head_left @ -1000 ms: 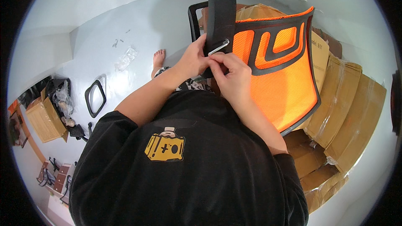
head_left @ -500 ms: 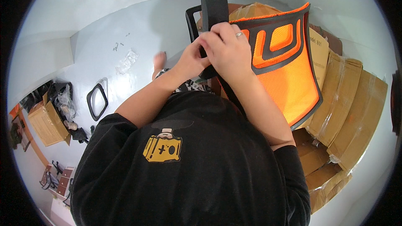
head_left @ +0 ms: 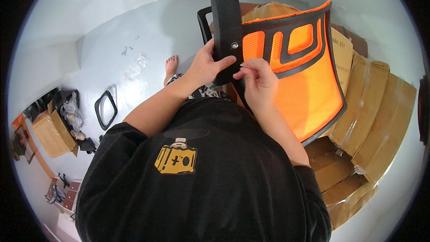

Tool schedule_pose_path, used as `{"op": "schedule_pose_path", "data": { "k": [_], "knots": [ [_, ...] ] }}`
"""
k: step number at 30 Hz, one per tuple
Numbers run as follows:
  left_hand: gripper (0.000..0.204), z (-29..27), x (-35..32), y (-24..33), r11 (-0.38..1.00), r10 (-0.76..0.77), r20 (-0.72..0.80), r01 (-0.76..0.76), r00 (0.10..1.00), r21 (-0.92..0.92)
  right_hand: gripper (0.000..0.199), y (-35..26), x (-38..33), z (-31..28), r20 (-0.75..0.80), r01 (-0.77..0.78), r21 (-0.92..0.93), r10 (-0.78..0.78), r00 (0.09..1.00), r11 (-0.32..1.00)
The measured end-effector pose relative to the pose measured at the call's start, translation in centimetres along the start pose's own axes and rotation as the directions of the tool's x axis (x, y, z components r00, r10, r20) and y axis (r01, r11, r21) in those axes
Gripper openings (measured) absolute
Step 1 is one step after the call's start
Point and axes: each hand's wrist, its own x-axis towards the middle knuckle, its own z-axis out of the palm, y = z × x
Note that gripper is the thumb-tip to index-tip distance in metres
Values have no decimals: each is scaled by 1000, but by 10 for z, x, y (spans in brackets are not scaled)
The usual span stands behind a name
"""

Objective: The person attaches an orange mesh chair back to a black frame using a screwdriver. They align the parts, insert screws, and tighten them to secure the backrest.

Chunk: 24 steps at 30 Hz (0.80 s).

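Observation:
A black chair seat stands on edge in front of me, its narrow side toward me. My left hand is closed around its near end, with the thumb pressed on the seat's side. A silver bolt shows in that side above the thumb. Just right of the seat, my right hand is closed in a pinch; whatever lies between its fingertips is too small to make out. Behind that hand is a chair backrest of orange mesh with a black frame. A black armrest loop shows at the seat's left.
Large cardboard pieces lie to the right. On the floor at left are another black armrest loop, a clear plastic bag and several small screws. An open cardboard box stands farther left.
My right hand has drawn back from the seat's side and moved down, uncovering the bolt. My left thumb now rests on the seat's side.

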Motion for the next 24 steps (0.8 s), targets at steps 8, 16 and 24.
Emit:
{"op": "schedule_pose_path", "data": {
  "k": [8,16,24],
  "knots": [
    [43,5,3,-14,992,70,-40,-73,997,-103,5,2,-8,-29,-21,-188,384,212,977,904],
    [45,-1,8,-24,992,85,-12,-86,996,-90,13,6,24,-28,-47,-13,-119,8,999,993],
    [41,1,7,-18,987,111,-5,-111,994,-114,13,14,56,-41,227,358,-392,-288,930,847]
  ]
}}
